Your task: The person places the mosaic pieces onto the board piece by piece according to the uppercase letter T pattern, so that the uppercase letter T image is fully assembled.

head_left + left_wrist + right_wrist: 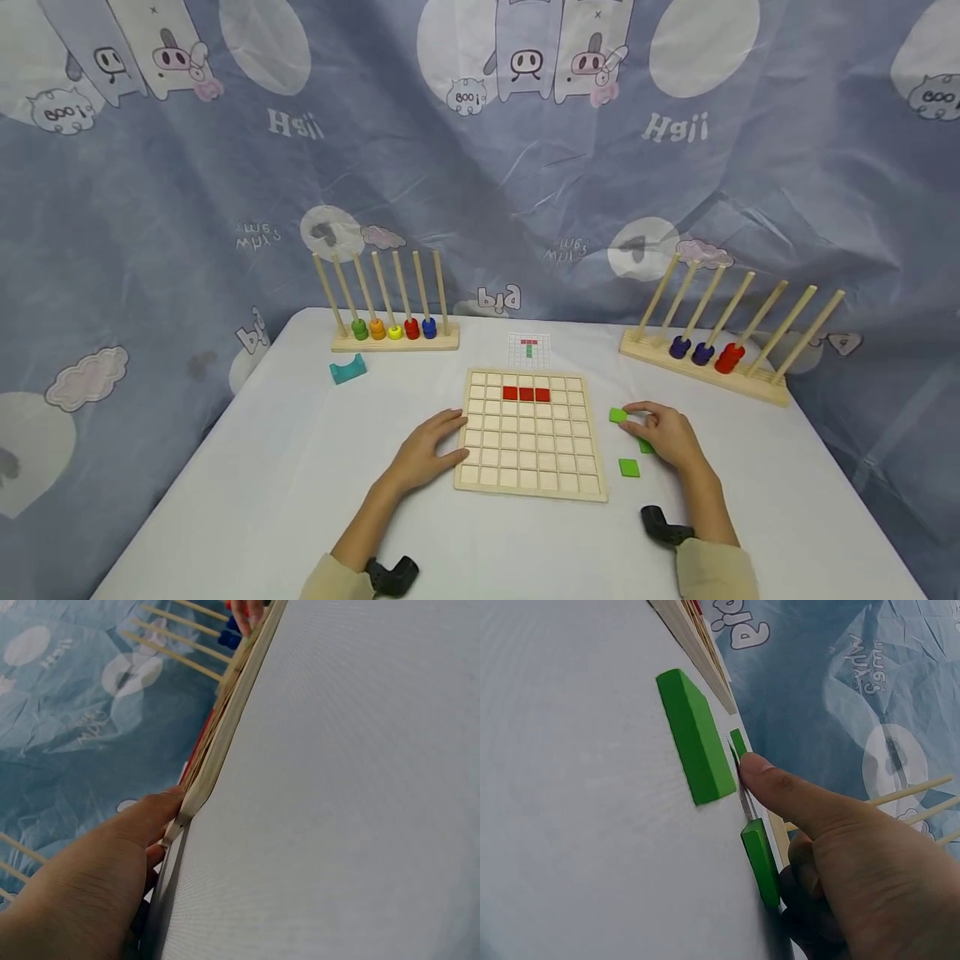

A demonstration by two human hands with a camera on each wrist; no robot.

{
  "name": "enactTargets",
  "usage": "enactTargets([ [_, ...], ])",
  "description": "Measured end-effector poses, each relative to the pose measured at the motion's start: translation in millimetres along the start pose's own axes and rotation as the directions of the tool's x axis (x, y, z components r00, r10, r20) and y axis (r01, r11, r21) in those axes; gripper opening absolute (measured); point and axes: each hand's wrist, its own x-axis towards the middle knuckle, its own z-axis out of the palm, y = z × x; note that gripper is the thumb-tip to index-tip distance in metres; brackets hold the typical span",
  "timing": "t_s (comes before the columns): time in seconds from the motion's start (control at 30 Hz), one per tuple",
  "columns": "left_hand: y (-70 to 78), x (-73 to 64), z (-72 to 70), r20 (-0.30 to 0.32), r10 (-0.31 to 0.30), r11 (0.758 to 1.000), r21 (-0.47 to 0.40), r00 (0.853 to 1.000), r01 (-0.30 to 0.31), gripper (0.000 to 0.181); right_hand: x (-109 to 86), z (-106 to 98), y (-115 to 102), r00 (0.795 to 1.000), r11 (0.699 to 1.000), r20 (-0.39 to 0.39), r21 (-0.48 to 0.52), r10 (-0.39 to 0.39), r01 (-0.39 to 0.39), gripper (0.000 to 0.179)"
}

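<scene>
A square wooden grid board [528, 492] lies on the white table. Three red tiles [527, 394] sit side by side in a row near its far edge. My left hand [427, 454] rests at the board's left edge, thumb and fingers spread and touching the rim [217, 750]. To the right of the board, my right hand [670, 433] pinches a green tile [617, 415] between thumb and forefinger. Another green tile [646, 447] is partly hidden beneath that hand. A further green tile [629, 468] lies closer to me, thick-edged in the right wrist view.
Behind the board lies a printed grid card [529, 351] with red and green squares. Peg racks with coloured beads stand at the back left [395, 342] and back right [705, 375]. A teal curved block [348, 369] lies left. A patterned cloth [480, 167] hangs behind the table.
</scene>
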Motion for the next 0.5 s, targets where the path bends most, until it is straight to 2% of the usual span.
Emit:
enactTargets([
  [0.17,-0.1,6.5,0.9,-0.03,0.02,1.0,0.0,0.999,-0.02,0.058,8.7,-5,-1,0.998,1.0,-0.057,0.011,-0.026,0.027,0.037],
  [0.27,0.5,8.2,0.8,-0.039,0.008,1.0,-0.002,0.999,-0.008,0.057,11.9,-6,-1,0.997,0.999,-0.058,0.028,-0.044,0.046,0.037],
  [0.5,0.5,-0.5,0.3,-0.003,0.003,1.0,0.001,1.0,-0.003,0.058,4.4,9,-7,0.997,0.994,-0.063,0.093,-0.05,0.056,0.036],
])
